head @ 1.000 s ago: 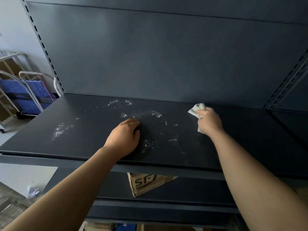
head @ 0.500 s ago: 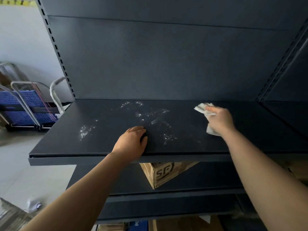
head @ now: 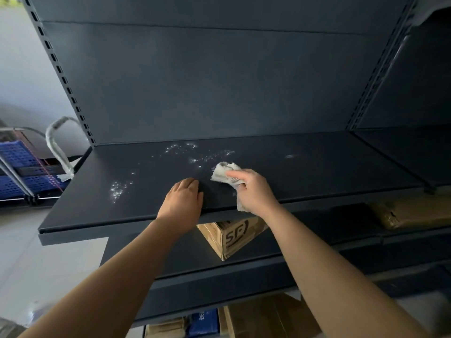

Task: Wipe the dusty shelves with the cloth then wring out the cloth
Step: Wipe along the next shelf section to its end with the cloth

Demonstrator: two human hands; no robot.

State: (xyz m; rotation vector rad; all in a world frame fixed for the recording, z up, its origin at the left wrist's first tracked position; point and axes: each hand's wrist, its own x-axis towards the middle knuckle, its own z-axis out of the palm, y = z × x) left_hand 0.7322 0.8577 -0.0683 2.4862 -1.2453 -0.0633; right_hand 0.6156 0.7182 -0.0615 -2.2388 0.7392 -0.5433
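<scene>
Cloth [head: 225, 174] bunched in right hand [head: 253, 191], pointing back-left on shelf [head: 317, 167].

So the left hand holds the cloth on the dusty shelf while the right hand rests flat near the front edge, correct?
Not quite: the hands are swapped. In the head view the right hand holds the cloth on the dusty shelf, while the left hand rests flat near the front edge.

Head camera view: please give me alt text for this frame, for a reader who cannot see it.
A person's right hand presses a crumpled pale cloth onto a dark metal shelf, beside white dust patches, while the left hand rests flat near the shelf's front edge. A cardboard box sits on the shelf below.
</scene>
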